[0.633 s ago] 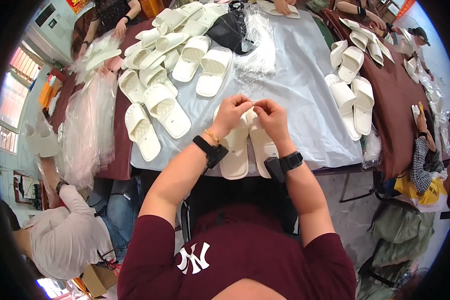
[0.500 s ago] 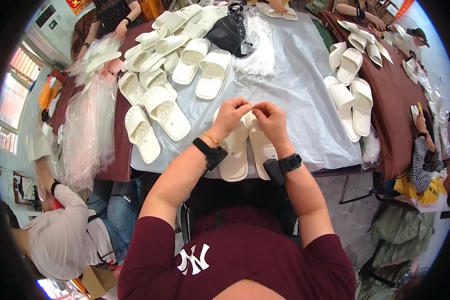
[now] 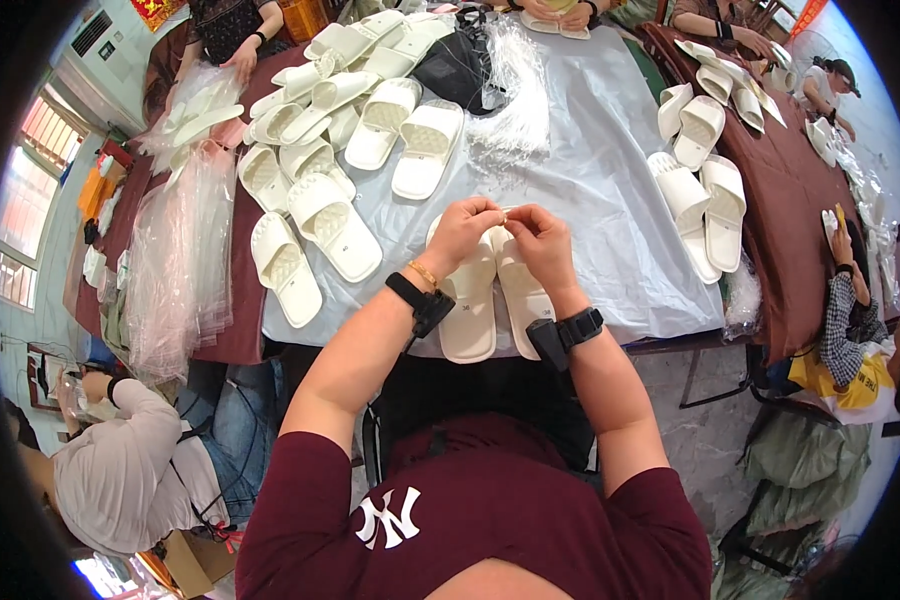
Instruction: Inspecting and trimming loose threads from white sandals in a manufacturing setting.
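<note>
A pair of cream slippers, the left slipper (image 3: 468, 318) and the right slipper (image 3: 526, 308), lies side by side at the near table edge, toe ends toward me. Above their far ends, my left hand (image 3: 460, 238) and my right hand (image 3: 544, 246) meet with thumbs and forefingers pinched together. Something tiny and pale shows between the fingertips, too small to name. Both hands partly cover the slippers' straps. Straight beyond them on the grey sheet (image 3: 590, 180) lies a bundle of thin white strands (image 3: 515, 100).
Loose cream slippers (image 3: 335, 225) pile up at the left, beside a black bag (image 3: 455, 70). More slippers (image 3: 722, 212) stand at the right edge. Clear plastic sleeves (image 3: 180, 260) hang over the brown table at left. Co-workers sit around; one (image 3: 135, 465) is close at lower left.
My hands stay nearly still, pinched at the same spot. The co-worker at lower left has drawn an arm back. At the far end, another person's two hands now show on a pair of slippers.
</note>
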Demonstrator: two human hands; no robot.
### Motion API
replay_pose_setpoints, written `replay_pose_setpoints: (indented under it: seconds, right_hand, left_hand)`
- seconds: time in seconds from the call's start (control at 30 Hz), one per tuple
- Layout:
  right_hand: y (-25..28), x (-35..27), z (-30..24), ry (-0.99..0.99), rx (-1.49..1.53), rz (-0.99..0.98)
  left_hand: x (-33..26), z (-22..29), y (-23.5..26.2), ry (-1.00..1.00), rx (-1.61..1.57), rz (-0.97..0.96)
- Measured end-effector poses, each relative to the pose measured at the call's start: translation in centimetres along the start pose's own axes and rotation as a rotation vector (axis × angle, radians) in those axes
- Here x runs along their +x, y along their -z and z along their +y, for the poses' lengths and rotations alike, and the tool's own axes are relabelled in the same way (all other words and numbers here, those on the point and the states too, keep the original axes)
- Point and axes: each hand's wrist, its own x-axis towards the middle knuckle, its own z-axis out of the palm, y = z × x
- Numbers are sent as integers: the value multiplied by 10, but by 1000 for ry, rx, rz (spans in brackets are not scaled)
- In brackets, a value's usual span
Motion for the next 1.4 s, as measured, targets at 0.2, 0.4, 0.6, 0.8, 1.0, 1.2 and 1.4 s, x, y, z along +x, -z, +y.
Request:
replay_pose_setpoints:
  seconds: [0.2,0.4,0.6,0.8,1.0,1.2,1.4]
  right_hand:
    - [1,-1,1,1,67,3]
    - [-3,3,-2,-3,60,-29]
    - [5,-1,-5,2,40,-3]
    - [5,-1,5,-42,11,-9]
    - [1,1,7,-16,-82,-10]
    - [-4,4,11,10,-28,15]
    - [0,-6,6,87,-160,-15]
  left_hand:
    - [5,-3,0,17,12,-59]
    - [10,-3,7,3,27,-105]
    - [20,-18,0,-42,90,-183]
    - [5,0,-2,-129,325,-65]
    - [0,11,-5,-529,632,125]
    - [4,9,-6,-502,744,226]
    - [-4,7,-14,-388,779,218]
